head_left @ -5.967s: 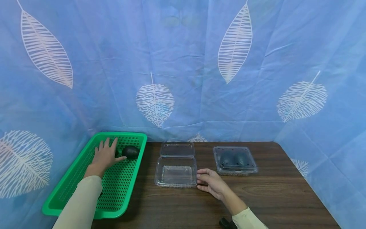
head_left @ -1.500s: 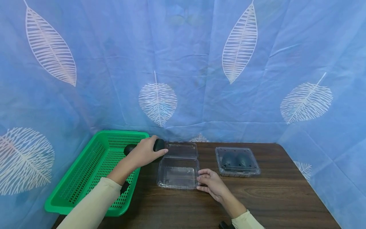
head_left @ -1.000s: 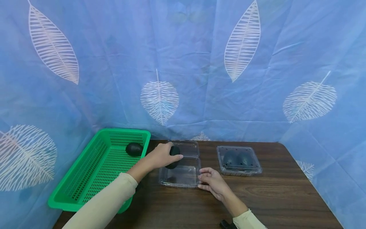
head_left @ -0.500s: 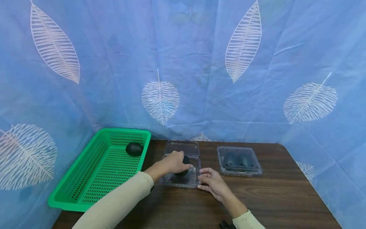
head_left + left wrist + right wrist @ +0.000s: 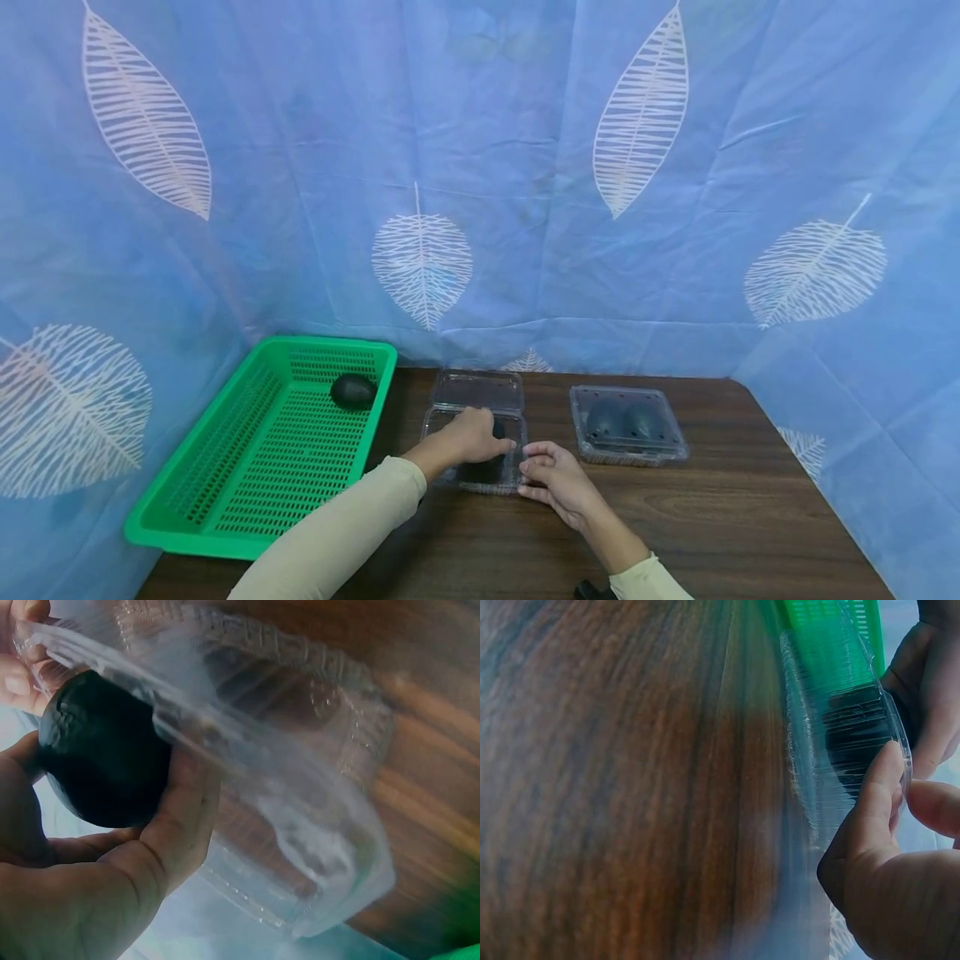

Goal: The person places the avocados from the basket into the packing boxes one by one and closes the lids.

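Observation:
My left hand (image 5: 471,437) grips a dark avocado (image 5: 105,754), its fingers and thumb curled around the fruit in the left wrist view. The avocado is down inside the base of a clear plastic clamshell box (image 5: 480,488), whose lid (image 5: 478,390) lies folded back towards the curtain. In the head view the hand covers much of the fruit. At the box's right side, my right hand (image 5: 561,482) pinches the rim between thumb and fingers, as the right wrist view shows. Through the clear wall there, the dark avocado appears blurred.
A green perforated basket (image 5: 360,450) stands on the left with another dark avocado (image 5: 352,391) in it. To the right sits a closed clear box (image 5: 628,450) holding two avocados. The brown wooden table (image 5: 720,508) ends at a blue leaf-print curtain (image 5: 525,267).
My left hand has taken an avocado from the green basket, carried it right, and lowered it into the open box. My right hand has kept its place at the box's side.

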`<state>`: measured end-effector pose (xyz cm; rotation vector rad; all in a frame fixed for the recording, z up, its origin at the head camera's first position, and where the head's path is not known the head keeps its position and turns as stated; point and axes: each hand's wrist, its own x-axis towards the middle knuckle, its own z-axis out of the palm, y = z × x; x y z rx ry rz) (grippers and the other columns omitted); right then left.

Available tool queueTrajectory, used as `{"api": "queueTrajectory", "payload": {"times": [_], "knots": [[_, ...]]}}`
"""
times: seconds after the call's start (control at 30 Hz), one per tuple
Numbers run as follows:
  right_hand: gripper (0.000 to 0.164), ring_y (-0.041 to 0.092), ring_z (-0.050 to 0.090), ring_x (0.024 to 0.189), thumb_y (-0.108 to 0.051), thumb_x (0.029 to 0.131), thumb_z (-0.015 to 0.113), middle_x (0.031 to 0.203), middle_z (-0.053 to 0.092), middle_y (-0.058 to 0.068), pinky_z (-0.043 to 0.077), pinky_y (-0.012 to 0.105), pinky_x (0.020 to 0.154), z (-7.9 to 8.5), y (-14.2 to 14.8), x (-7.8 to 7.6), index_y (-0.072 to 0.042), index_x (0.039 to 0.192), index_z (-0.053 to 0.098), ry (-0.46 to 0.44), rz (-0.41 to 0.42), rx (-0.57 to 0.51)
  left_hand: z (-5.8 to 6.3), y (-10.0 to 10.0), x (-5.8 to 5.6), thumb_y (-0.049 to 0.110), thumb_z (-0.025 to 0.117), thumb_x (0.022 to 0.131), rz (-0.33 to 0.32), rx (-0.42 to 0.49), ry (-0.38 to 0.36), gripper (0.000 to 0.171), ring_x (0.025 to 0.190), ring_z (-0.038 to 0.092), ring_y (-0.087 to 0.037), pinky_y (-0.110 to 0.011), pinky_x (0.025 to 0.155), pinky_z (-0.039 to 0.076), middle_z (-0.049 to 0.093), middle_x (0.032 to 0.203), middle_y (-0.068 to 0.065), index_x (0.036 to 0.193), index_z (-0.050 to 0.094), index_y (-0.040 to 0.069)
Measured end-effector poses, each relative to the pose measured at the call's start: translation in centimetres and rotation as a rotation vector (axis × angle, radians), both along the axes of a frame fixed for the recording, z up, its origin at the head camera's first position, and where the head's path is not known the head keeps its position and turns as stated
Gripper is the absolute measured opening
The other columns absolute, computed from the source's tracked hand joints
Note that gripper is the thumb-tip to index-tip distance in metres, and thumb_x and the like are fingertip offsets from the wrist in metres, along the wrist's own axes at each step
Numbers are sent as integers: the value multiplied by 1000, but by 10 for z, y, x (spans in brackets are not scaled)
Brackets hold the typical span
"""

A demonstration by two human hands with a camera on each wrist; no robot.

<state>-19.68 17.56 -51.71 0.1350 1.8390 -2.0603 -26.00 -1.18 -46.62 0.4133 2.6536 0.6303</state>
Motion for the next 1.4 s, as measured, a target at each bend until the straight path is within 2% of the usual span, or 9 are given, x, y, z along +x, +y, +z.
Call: {"api": "queueTrajectory", "payload": {"times": [0.1, 0.23, 0.33, 0.5, 0.63, 0.97, 1.1, 1.2, 1.4], "knots": [[43, 17, 61, 91, -6, 104, 59, 103, 58, 6, 61, 31, 80, 0, 1, 1, 9, 139, 40, 3, -4, 1, -1, 2, 2, 45, 70, 97, -6, 32, -12, 50, 43, 36, -12, -28, 45, 35, 39, 52, 3, 63, 54, 12], [42, 17, 61, 92, -5, 104, 59, 104, 58, 6, 61, 31, 80, 1, 2, 1, 9, 139, 39, 12, -3, 7, -2, 4, 4, 44, 69, 98, -4, 43, -9, 60, 38, 28, -10, -26, 40, 29, 30, 45, 6, 52, 40, 18], [40, 17, 61, 92, -4, 104, 58, 103, 58, 6, 61, 30, 79, 3, 3, 1, 8, 137, 40, 16, -5, 10, -3, 6, 4, 46, 68, 98, 0, 27, -7, 57, 40, 32, -11, -27, 41, 32, 35, 49, 4, 55, 45, 16], [39, 16, 61, 90, -4, 103, 60, 102, 59, 6, 61, 31, 79, 4, 3, 0, 7, 136, 42, 12, -11, 15, -4, 8, 2, 46, 69, 97, 12, -14, 1, 42, 54, 52, -17, -31, 51, 43, 56, 70, -3, 78, 63, 8], [38, 16, 61, 88, -4, 102, 60, 102, 59, 6, 61, 31, 78, 5, 3, 1, 7, 135, 43, 7, -15, 22, -4, 10, 3, 44, 70, 96, 20, -19, 3, 41, 62, 59, -20, -33, 56, 48, 63, 79, -7, 90, 68, 4], [41, 15, 61, 89, -6, 103, 60, 104, 59, 7, 61, 31, 78, 4, 4, 1, 7, 138, 42, -7, -11, 21, -5, 8, 6, 53, 67, 97, 24, -31, 12, 50, 55, 54, -16, -31, 54, 45, 57, 67, -3, 83, 71, 5], [42, 16, 61, 89, -7, 103, 60, 105, 59, 7, 61, 32, 79, 3, 5, 2, 7, 139, 42, -9, -2, 13, -6, 5, 6, 58, 64, 97, 19, -44, 9, 57, 61, 56, -17, -32, 60, 47, 63, 76, -4, 94, 75, 2], [43, 15, 61, 89, -7, 104, 60, 104, 59, 7, 61, 31, 79, 2, 5, 2, 7, 140, 41, -6, 6, 7, -6, 4, 5, 61, 62, 97, 22, -51, -4, 63, 71, 61, -18, -35, 66, 50, 69, 92, -8, 109, 74, 0], [44, 16, 61, 89, -7, 103, 60, 104, 59, 6, 61, 32, 80, 2, 5, 2, 7, 140, 41, -4, 10, 3, -1, 1, 8, 60, 62, 98, 11, -24, -24, 58, 59, 55, -19, -33, 58, 46, 60, 76, -6, 93, 72, 3]]}}
